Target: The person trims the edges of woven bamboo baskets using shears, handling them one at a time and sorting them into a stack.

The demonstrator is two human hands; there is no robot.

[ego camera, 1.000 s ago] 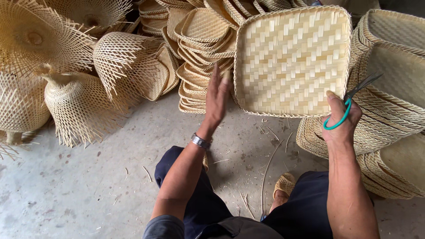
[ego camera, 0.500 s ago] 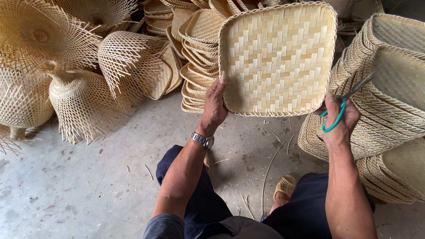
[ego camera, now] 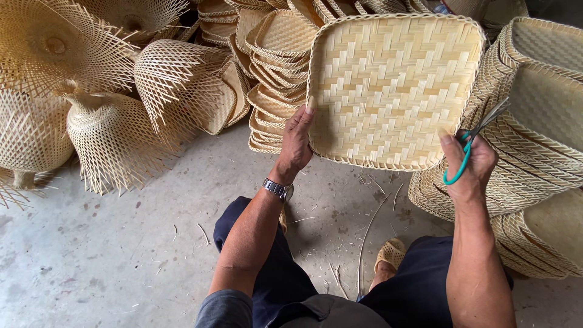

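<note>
I hold a square woven bamboo tray point(ego camera: 395, 85) up in front of me, its inside facing me. My left hand point(ego camera: 296, 143) grips its lower left edge, thumb on the rim. My right hand point(ego camera: 470, 167) supports the lower right corner while also holding scissors with a teal handle point(ego camera: 464, 158), blades pointing up and right. A metal watch point(ego camera: 278, 189) is on my left wrist.
Stacks of finished trays stand behind point(ego camera: 273, 79) and to the right point(ego camera: 534, 140). Unfinished baskets with loose splayed strips point(ego camera: 115, 127) pile up at the left. Bamboo scraps litter the concrete floor point(ego camera: 121, 261). My knees and a sandal point(ego camera: 388, 252) are below.
The tray has shifted left and closer to me. My left hand went from open against its edge to gripping the lower left edge. My right hand with the scissors stayed at the right corner.
</note>
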